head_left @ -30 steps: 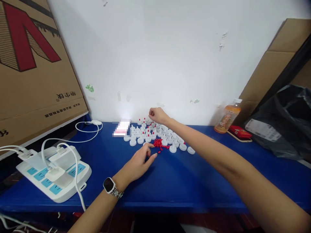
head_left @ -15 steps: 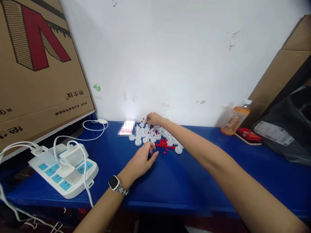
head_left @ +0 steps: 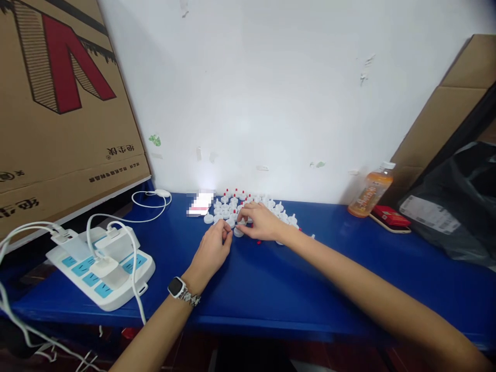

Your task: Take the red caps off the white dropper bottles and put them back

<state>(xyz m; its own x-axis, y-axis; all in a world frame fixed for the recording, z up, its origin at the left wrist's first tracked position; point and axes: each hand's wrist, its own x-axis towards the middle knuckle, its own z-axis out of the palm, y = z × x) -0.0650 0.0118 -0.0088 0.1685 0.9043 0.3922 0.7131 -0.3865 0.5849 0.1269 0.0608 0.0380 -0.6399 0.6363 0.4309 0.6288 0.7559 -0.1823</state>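
Note:
Many white nozzle caps (head_left: 208,219) stand clustered on the blue table (head_left: 271,289) near the wall. Several at the back carry small red tips (head_left: 227,191). My right hand (head_left: 261,221) reaches in from the right, its thumb and fingers curled down around the top of a white nozzle cap (head_left: 238,233) at the cluster's front. Close beside it, my left hand (head_left: 215,243) is closed, fingertips pressed together at the cluster's front left; what they hold, if anything, is hidden. A loose red tip (head_left: 259,242) shows below my right hand, which covers most of the red pile.
On the left sit a white power strip (head_left: 112,302) with plugs and cables and a big printed carton (head_left: 77,139). A lit, blurred-out phone-like item (head_left: 201,202) lies left of the caps. An orange drink bottle (head_left: 370,194), red box (head_left: 391,216) and black bag (head_left: 442,201) are right.
My right hand has come from the back of the cluster toward its front, beside my left hand. My left hand has shifted slightly left and its fingers have drawn together.

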